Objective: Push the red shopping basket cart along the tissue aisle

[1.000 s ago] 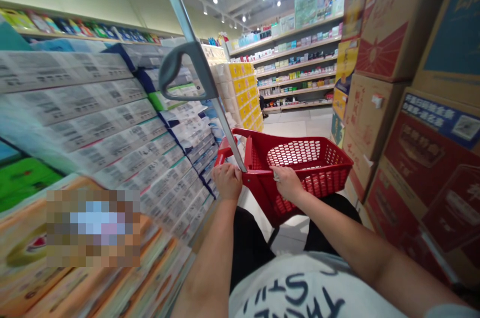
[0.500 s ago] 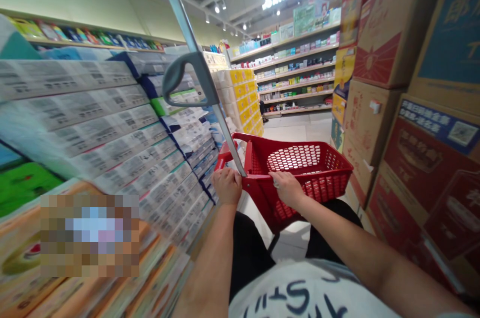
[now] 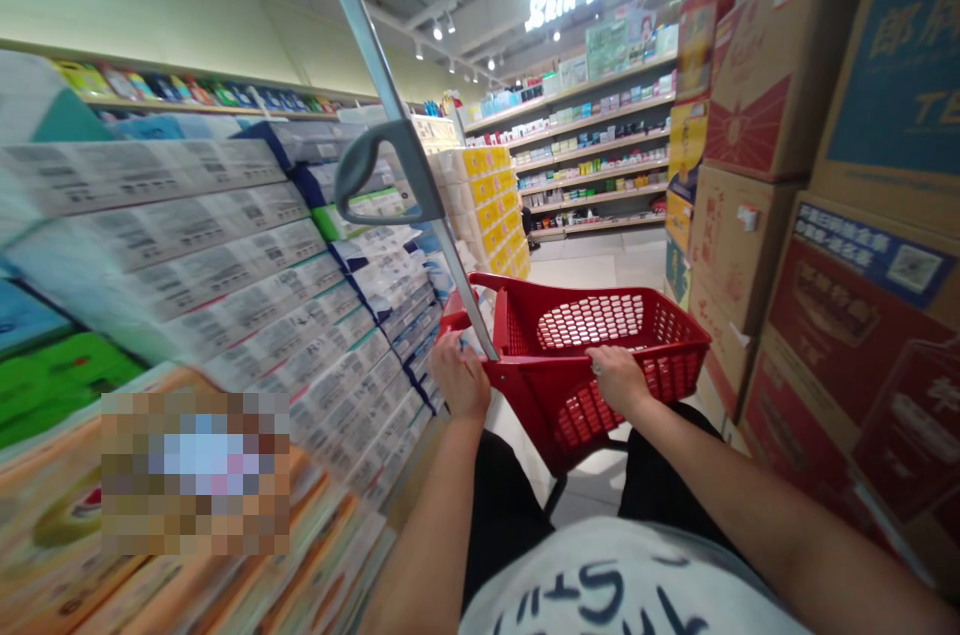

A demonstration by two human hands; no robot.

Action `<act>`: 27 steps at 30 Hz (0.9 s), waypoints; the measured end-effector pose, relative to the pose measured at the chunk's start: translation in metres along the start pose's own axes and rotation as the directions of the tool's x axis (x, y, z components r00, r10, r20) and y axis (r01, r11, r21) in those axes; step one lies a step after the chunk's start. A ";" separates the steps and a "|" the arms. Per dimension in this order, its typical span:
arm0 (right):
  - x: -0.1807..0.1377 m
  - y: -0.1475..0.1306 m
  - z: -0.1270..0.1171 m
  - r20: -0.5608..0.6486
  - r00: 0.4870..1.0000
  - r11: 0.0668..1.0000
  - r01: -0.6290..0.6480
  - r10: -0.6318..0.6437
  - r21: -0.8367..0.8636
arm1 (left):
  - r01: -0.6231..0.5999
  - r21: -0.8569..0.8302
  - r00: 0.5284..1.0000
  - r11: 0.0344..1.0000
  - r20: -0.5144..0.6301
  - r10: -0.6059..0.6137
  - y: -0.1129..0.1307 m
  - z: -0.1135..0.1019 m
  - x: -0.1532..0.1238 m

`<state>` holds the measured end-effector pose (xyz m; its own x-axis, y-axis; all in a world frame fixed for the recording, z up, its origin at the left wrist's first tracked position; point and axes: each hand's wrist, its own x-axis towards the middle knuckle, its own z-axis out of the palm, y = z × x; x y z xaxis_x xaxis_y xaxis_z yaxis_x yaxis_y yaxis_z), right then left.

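Observation:
A red plastic rolling shopping basket [image 3: 534, 405] with perforated walls stands in front of my legs, its inside bare where visible. From its near-left end a metal pole [image 3: 375, 65] rises, fitted with a grey loop handle [image 3: 390, 173]. My left hand [image 3: 461, 375] has its fingers bent against the basket's left end, just beside the foot of the pole. Over the near rim my right hand [image 3: 621, 381] is closed, fingertips partly hidden behind the edge.
Stacked packs of paper goods [image 3: 217, 225] line the left side. Cardboard cartons [image 3: 757, 85] tower close on the right. Yellow-and-white packs [image 3: 487, 205] stand ahead, and stocked shelves [image 3: 592, 135] cross the aisle's far end. Pale floor tiles [image 3: 600, 267] show beyond the basket.
My right hand has slid rightward along the basket's rim. The fingers of my left hand have loosened and shifted slightly at its left end. The basket sits slightly lower in view.

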<state>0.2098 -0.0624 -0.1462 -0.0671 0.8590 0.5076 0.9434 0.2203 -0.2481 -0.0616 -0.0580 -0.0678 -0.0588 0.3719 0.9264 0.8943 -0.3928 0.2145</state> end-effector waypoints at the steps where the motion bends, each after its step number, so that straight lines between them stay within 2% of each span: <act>1: 0.000 -0.001 0.001 -0.005 1.000 1.000 0.007 -0.007 -0.004 | -0.022 -0.013 0.999 1.000 -0.030 0.022 0.006 -0.003 -0.002; 3: -0.001 -0.001 0.002 -0.013 1.000 1.000 0.021 -0.022 -0.010 | -0.163 -0.026 0.986 0.986 0.043 0.164 0.019 -0.007 -0.007; 4: -0.002 -0.001 0.003 -0.020 1.000 1.000 0.023 -0.023 -0.011 | -0.254 -0.045 0.959 0.966 0.121 0.257 0.027 -0.006 -0.010; 6: -0.003 0.000 0.004 -0.033 0.999 1.000 0.020 -0.020 -0.005 | -0.368 -0.092 0.855 0.925 0.357 0.375 0.043 -0.002 -0.016; 7: -0.004 0.000 0.005 -0.037 0.999 1.000 0.018 -0.018 0.000 | -0.393 -0.102 0.802 0.914 0.447 0.395 0.050 0.002 -0.018; 9: -0.005 0.001 0.004 -0.037 0.999 1.000 0.015 -0.015 0.011 | -0.391 -0.056 0.766 0.919 0.534 0.358 0.062 0.011 -0.023; 13: 0.005 -0.007 -0.008 0.039 0.998 0.997 -0.060 0.058 0.050 | -0.337 0.053 0.782 0.940 0.572 0.248 0.071 0.023 -0.027; 15: 0.016 -0.020 -0.017 0.127 0.983 0.982 -0.146 0.131 0.117 | -0.337 0.063 0.779 0.939 0.579 0.241 0.071 0.024 -0.027; 16: 0.022 -0.028 -0.021 0.146 0.981 0.970 -0.156 0.129 0.189 | -0.343 0.065 0.777 0.937 0.580 0.244 0.071 0.024 -0.027; 19: 0.035 -0.055 -0.026 0.035 0.999 0.934 -0.015 0.003 0.356 | -0.362 0.068 0.773 0.930 0.579 0.259 0.069 0.023 -0.027; 21: 0.034 -0.064 -0.022 -0.004 0.998 0.917 0.057 -0.060 0.394 | -0.368 0.066 0.770 0.927 0.581 0.264 0.068 0.021 -0.028; 23: 0.026 -0.061 -0.015 0.000 0.994 0.931 0.098 -0.105 0.352 | -0.375 0.055 0.763 0.925 0.585 0.275 0.068 0.019 -0.029; 27: 0.012 -0.033 -0.010 0.061 0.988 0.977 0.131 -0.142 0.166 | -0.383 0.036 0.760 0.923 0.580 0.293 0.069 0.017 -0.030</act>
<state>0.1810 -0.0643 -0.1236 -0.2202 0.8453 0.4869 0.8596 0.4041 -0.3128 0.0095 -0.0822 -0.0859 0.4743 0.6556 0.5876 0.8640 -0.4749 -0.1675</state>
